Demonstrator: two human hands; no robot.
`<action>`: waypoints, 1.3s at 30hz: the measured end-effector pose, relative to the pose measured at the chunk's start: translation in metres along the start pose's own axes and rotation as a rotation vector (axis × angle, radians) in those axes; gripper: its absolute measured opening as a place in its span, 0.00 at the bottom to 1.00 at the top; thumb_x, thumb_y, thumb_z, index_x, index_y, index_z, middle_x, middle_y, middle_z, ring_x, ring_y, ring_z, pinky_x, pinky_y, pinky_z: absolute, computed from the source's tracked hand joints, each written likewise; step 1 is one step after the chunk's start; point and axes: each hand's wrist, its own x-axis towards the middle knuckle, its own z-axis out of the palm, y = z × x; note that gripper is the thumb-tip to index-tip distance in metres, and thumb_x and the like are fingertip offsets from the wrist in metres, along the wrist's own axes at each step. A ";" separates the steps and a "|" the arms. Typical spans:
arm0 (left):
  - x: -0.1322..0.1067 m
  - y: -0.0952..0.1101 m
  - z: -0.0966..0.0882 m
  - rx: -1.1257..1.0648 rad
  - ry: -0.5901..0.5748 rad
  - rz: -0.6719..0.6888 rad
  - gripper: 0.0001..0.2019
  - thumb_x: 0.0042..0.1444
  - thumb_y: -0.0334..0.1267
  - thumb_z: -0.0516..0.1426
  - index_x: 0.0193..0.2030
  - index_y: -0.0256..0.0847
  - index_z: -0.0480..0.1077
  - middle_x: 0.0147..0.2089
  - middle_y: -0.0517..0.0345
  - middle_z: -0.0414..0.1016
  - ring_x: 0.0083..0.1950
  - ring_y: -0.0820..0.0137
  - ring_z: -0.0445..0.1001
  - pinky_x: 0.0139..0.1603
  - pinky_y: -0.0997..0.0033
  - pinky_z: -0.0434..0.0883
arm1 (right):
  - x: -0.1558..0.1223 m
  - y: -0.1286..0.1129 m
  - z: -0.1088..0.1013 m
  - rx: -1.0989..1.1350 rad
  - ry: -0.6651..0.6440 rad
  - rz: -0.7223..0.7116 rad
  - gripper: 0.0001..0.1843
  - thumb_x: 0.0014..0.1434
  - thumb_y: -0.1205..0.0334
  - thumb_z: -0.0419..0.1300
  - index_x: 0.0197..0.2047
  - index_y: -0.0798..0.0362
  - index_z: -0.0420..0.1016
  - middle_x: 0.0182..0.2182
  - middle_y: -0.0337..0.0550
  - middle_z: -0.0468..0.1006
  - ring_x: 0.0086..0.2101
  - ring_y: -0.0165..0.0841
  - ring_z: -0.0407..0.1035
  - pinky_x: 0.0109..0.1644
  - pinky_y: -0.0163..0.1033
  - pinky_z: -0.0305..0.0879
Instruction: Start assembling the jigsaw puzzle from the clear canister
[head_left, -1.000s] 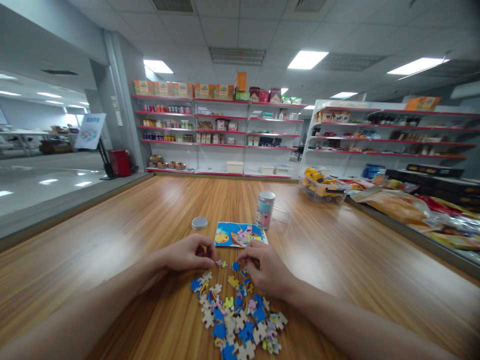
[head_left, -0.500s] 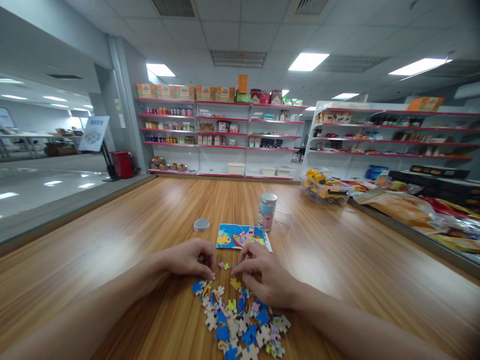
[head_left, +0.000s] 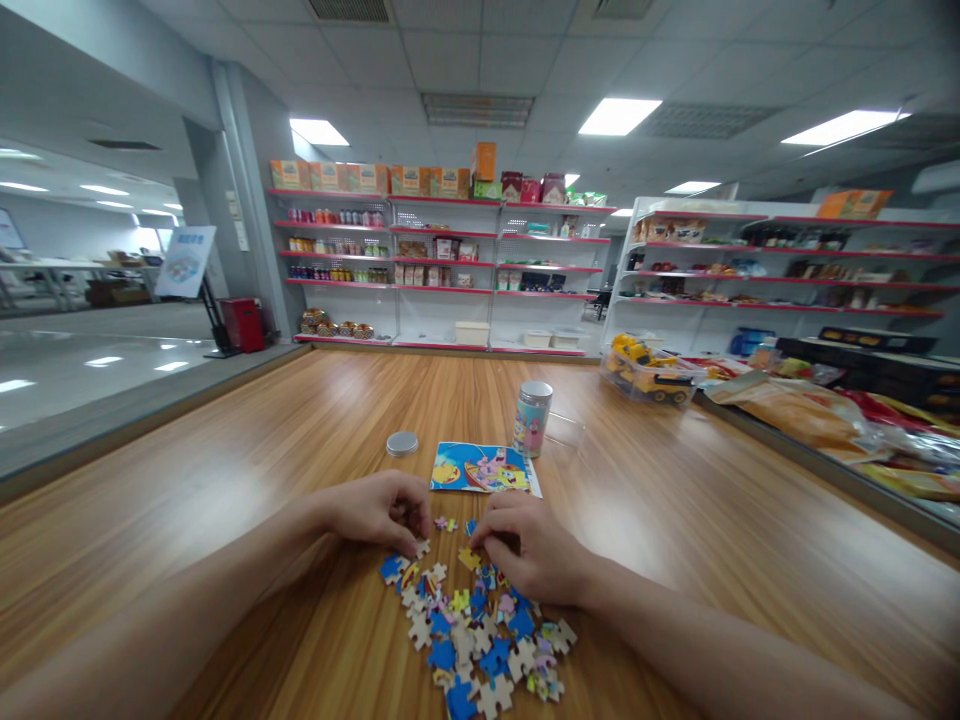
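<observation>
A heap of several loose jigsaw pieces (head_left: 480,635), blue, yellow, pink and plain cardboard, lies on the wooden table (head_left: 675,520) just in front of me. My left hand (head_left: 379,510) rests at the heap's far left edge, fingers curled down and pinching at a pale piece. My right hand (head_left: 529,555) lies over the heap's far right, fingers bent and closed on a small piece that is mostly hidden. A tiny joined pair of pieces (head_left: 448,523) sits between the two hands. Beyond them lies the colourful picture card (head_left: 482,467).
A small printed tin (head_left: 532,419) stands behind the card, its round metal lid (head_left: 402,443) to the left. A clear box with a yellow toy truck (head_left: 649,372) and bagged goods (head_left: 817,415) line the right edge. Store shelves (head_left: 442,265) stand at the back.
Both hands have shifted only a little over the heap's far edge, the fingers working at pieces; the camera view wobbled slightly.
</observation>
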 end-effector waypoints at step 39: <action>0.007 0.001 0.017 0.128 0.191 0.208 0.12 0.55 0.41 0.64 0.45 0.40 0.78 0.47 0.50 0.71 0.44 0.68 0.70 0.41 0.73 0.67 | 0.002 0.000 0.000 0.011 0.037 -0.031 0.17 0.51 0.77 0.55 0.37 0.53 0.81 0.35 0.44 0.77 0.37 0.35 0.70 0.44 0.41 0.66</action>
